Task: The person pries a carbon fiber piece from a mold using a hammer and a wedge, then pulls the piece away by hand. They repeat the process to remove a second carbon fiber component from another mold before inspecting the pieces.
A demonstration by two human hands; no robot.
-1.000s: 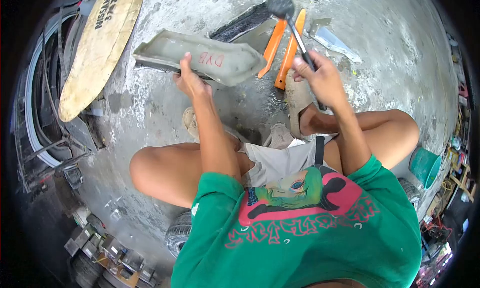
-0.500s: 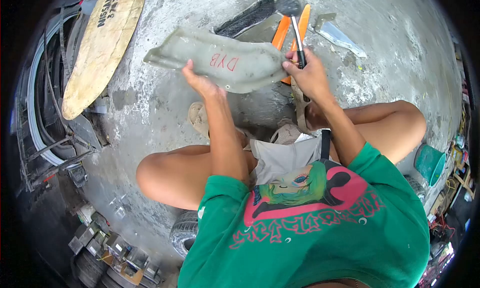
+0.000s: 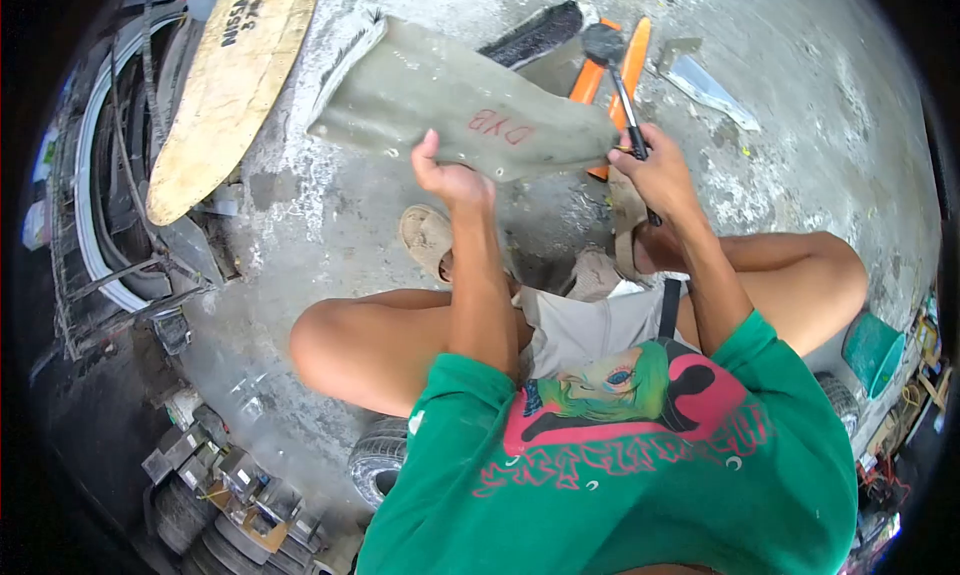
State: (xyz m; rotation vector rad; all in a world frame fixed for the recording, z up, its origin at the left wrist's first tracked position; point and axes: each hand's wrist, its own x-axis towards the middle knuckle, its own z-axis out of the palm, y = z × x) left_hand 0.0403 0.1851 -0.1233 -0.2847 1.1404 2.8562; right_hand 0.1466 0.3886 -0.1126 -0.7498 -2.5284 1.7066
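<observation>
A long grey-green moulded panel (image 3: 430, 95) with red letters is tilted above the floor. My left hand (image 3: 452, 180) grips its near edge, thumb on the outer face and the other fingers hidden beneath. At the panel's right end, my right hand (image 3: 655, 175) is closed around the black handle of a mallet (image 3: 604, 45) and also touches the panel's tip. The mallet's round dark head points away from me. Behind the panel lie a dark, rough-textured piece (image 3: 535, 37) and orange strips (image 3: 630, 65).
A pale board (image 3: 235, 95) marked NISSAN lies at the upper left, near a metal rack (image 3: 110, 175). A grey bracket (image 3: 705, 90) lies at the upper right. My crossed legs are below my hands. A green bucket (image 3: 873, 353) and a tyre (image 3: 378, 465) stand near my body.
The panel has tilted, its left end raised with a bristly edge showing. The whole view has shifted, and both hands and the mallet appear farther right and slightly lower.
</observation>
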